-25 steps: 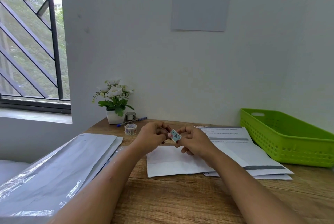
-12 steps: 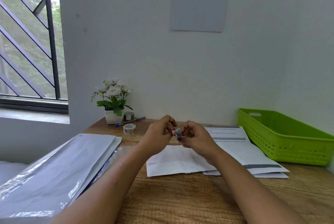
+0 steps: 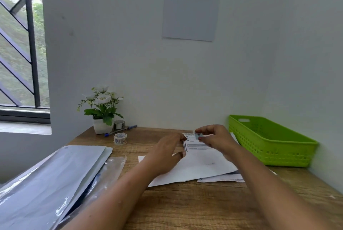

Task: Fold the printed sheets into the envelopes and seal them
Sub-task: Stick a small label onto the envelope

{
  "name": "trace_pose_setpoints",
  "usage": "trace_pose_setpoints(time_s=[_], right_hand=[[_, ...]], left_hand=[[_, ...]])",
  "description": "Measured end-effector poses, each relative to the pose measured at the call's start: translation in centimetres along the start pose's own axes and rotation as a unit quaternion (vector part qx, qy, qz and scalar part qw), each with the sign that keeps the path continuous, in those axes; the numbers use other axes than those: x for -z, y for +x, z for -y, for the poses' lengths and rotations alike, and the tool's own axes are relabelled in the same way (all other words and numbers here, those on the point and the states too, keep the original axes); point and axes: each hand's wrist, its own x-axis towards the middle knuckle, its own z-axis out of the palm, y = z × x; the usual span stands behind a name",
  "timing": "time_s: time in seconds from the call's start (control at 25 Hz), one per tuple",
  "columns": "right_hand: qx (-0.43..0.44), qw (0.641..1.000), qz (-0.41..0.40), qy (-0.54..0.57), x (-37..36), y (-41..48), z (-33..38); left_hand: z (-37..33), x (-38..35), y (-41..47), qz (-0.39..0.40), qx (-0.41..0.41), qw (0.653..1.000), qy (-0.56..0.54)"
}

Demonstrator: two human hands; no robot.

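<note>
Right grip (image 3: pixel 213 139): we are pinching a small sticker (image 3: pixel 198 135) above the printed sheet (image 3: pixel 196 148).
Left grip (image 3: pixel 167 150): hovering alongside, hold unclear.

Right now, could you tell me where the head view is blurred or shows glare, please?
Head view: motion blur softens the left hand, the right hand and the small sticker it pinches; glare streaks the glossy grey mailers at the left; the window is overexposed near its top.
</note>
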Motion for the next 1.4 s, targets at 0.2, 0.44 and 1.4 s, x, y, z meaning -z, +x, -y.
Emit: trace_pose_setpoints(time_s=[0.2, 0.44, 1.4], right_hand=[[-0.055, 0.996, -0.014, -0.066, 3.6, -0.5, -3.8], [-0.043, 0.993, 0.005, -0.107, 2.8, 0.6, -5.4], [-0.078, 0.993, 0.034, -0.087, 2.6, 0.8, -6.4]], left_hand=[[-0.6, -1.8, 0.3, 0.127, 0.002, 0.99, 0.06], [-0.1, -2.5, 0.3, 0.182, -0.018, 0.974, 0.137], [-0.3, -2.3, -0.1, 0.184, -0.016, 0.974, 0.133]])
